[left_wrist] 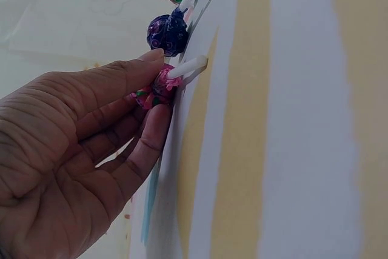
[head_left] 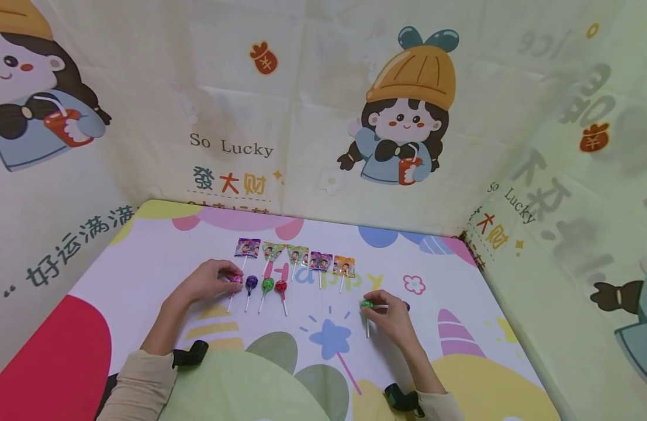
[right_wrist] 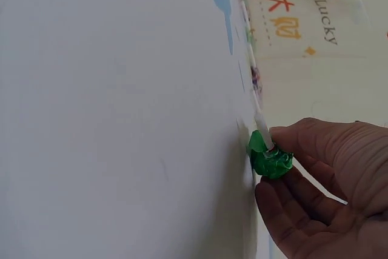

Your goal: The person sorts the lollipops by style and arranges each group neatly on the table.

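Observation:
My left hand [head_left: 203, 283] pinches the wrapped head of a pink lollipop [left_wrist: 159, 89] at the left end of a row, its stick toward me. Beside it lie a purple lollipop [head_left: 251, 283], a green lollipop [head_left: 267, 285] and a red lollipop [head_left: 281, 286], all with their sticks pointing to the near side. Farther right, my right hand [head_left: 394, 320] holds another green lollipop [right_wrist: 273, 161] by its head between thumb and fingers. Just past that hand, a dark round lollipop head [head_left: 406, 305] shows, mostly hidden behind it.
Behind the row lies a line of several flat-packed lollipops [head_left: 297, 255] in purple, green and orange wrappers. The white table [head_left: 323, 234] bears printed cartoon shapes and letters. A printed cloth [head_left: 312, 105] hangs at the back and sides.

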The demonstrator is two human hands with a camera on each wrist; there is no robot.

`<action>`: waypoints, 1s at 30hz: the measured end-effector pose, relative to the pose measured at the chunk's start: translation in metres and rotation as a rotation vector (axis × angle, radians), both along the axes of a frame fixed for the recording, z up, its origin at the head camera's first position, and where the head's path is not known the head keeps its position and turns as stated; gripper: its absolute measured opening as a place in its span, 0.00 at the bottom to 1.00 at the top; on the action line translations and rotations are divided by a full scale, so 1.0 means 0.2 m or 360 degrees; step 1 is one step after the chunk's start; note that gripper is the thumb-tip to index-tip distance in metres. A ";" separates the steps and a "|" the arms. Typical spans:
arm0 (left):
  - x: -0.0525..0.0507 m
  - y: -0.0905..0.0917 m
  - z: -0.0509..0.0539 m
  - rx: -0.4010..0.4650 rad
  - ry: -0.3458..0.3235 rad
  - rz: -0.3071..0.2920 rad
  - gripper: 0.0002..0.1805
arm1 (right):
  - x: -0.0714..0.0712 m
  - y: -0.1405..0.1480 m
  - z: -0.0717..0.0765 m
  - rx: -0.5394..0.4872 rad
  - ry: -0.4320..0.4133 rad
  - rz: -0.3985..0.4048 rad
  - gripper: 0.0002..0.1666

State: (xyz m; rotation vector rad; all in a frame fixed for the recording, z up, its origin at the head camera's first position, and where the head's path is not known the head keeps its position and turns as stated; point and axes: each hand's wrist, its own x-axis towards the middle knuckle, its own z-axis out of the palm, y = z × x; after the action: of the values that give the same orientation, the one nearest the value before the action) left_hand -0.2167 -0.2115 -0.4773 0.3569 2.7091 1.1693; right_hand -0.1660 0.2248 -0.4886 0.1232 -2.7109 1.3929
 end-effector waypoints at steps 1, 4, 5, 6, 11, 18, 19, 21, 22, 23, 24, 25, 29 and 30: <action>0.00 0.00 0.00 0.0002 0.0002 -0.0002 0.18 | 0.00 0.00 0.00 0.0002 0.0004 0.0002 0.14; 0.00 0.00 -0.01 -0.0003 0.0000 0.0000 0.17 | 0.00 0.00 0.00 -0.0001 0.0018 0.0005 0.13; 0.00 0.00 -0.01 -0.0005 -0.0003 0.0002 0.18 | 0.00 0.00 0.00 -0.0004 0.0026 0.0006 0.13; 0.01 0.00 0.00 -0.0008 -0.0005 0.0004 0.18 | 0.00 0.00 0.00 -0.0010 0.0030 0.0007 0.13; 0.01 0.00 0.00 -0.0012 0.0010 0.0004 0.18 | -0.01 -0.02 0.01 -0.0029 0.0049 0.0008 0.13; 0.00 0.01 0.01 -0.0019 -0.0005 0.0013 0.18 | -0.03 -0.07 0.04 -0.0050 0.0089 0.0010 0.13; 0.01 0.01 0.01 -0.0015 -0.0006 0.0012 0.18 | -0.04 -0.09 0.05 -0.0057 0.0102 0.0021 0.13; 0.01 0.01 0.00 -0.0011 -0.0011 0.0017 0.18 | -0.04 -0.11 0.06 -0.0083 0.0144 0.0057 0.13; 0.01 0.01 0.00 -0.0010 -0.0014 0.0018 0.18 | -0.05 -0.12 0.06 -0.0102 0.0165 0.0074 0.12; 0.01 0.01 0.00 -0.0008 -0.0016 0.0019 0.18 | -0.05 -0.13 0.06 -0.0120 0.0182 0.0089 0.12; 0.01 0.01 0.00 -0.0008 -0.0016 0.0015 0.18 | -0.05 -0.14 0.06 -0.0136 0.0202 0.0105 0.12; 0.01 0.00 0.00 -0.0008 -0.0016 0.0014 0.18 | -0.06 -0.15 0.07 -0.0151 0.0217 0.0118 0.12; 0.00 0.00 0.00 -0.0012 -0.0016 0.0004 0.19 | -0.07 -0.19 0.07 -0.0179 0.0235 0.0154 0.12; 0.00 0.00 0.00 -0.0013 -0.0015 0.0004 0.19 | -0.07 -0.20 0.08 -0.0179 0.0229 0.0158 0.12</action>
State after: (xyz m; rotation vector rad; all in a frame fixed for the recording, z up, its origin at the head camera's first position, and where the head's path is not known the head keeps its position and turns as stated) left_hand -0.2164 -0.2112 -0.4779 0.3462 2.7063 1.1569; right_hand -0.1799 0.1854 -0.4730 0.3399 -2.5355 1.4959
